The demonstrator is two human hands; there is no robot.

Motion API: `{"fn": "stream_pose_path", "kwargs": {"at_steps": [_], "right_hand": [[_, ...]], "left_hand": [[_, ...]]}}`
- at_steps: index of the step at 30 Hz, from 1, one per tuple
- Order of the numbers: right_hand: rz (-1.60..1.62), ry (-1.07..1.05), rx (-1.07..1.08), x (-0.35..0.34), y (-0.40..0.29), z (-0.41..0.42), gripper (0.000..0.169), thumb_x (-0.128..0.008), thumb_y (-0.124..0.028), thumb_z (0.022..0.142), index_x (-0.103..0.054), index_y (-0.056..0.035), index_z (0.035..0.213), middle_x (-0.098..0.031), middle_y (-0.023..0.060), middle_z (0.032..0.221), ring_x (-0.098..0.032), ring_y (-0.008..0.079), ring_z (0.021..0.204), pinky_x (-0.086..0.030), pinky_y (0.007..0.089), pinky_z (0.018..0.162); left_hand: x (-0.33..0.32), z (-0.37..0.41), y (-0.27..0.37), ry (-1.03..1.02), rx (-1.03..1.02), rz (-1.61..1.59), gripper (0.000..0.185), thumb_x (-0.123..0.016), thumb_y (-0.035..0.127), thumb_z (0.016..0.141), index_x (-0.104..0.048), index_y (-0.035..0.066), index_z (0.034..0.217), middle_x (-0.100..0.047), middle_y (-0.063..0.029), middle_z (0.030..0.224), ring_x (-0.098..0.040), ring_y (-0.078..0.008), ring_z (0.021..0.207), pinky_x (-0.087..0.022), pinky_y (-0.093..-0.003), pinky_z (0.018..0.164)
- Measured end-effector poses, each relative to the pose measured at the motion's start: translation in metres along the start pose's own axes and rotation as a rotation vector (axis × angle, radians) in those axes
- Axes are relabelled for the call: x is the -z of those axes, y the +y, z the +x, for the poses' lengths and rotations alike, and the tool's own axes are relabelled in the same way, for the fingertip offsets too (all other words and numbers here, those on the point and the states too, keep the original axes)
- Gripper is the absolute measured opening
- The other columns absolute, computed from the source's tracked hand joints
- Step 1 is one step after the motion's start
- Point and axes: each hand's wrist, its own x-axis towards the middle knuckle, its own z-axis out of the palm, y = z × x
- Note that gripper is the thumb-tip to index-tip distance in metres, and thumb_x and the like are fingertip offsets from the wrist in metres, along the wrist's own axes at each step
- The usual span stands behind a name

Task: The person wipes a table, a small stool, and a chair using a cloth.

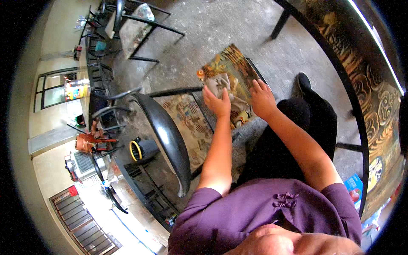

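A stool or low chair seat with a painted, swirling pattern stands before my knees. On it lies a crumpled grey-beige cloth. My left hand is over the near left part of the seat, beside the cloth. Its thumb and fingers are apart, with cloth visible between them; whether they touch it I cannot tell. My right hand lies with extended fingers at the seat's right side, near a dark frame edge, and nothing shows in it.
To my left is a chair with a curved black backrest and a patterned seat. Beyond it lies a dark bin with a yellow rim. A black-framed patterned table curves along my right. Another metal-framed chair stands on the concrete floor.
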Motion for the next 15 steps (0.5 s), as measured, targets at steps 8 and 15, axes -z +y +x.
{"fn": "stream_pose_path", "kwargs": {"at_steps": [8, 15], "right_hand": [[-0.229, -0.270, 0.161, 0.011, -0.018, -0.043, 0.025, -0.064, -0.014, 0.082, -0.074, -0.0025, 0.102, -0.064, 0.0179, 0.114, -0.056, 0.0319, 0.112, -0.045, 0.0417, 0.093], [-0.045, 0.066, 0.236, 0.009, -0.017, -0.046, 0.030, -0.066, -0.016, 0.081, -0.067, -0.0033, 0.108, -0.062, 0.0148, 0.116, -0.058, 0.0316, 0.115, -0.049, 0.0435, 0.095]], "left_hand": [[0.003, -0.066, -0.009, -0.077, -0.367, 0.092, 0.031, -0.071, 0.014, 0.088, -0.068, 0.007, 0.118, -0.052, -0.0196, 0.141, -0.045, -0.0408, 0.132, -0.038, -0.0552, 0.109], [0.024, -0.118, -0.010, -0.266, -0.664, 0.024, 0.034, -0.070, 0.004, 0.081, -0.069, 0.009, 0.115, -0.058, -0.0157, 0.135, -0.052, -0.0392, 0.126, -0.041, -0.0508, 0.106]]}}
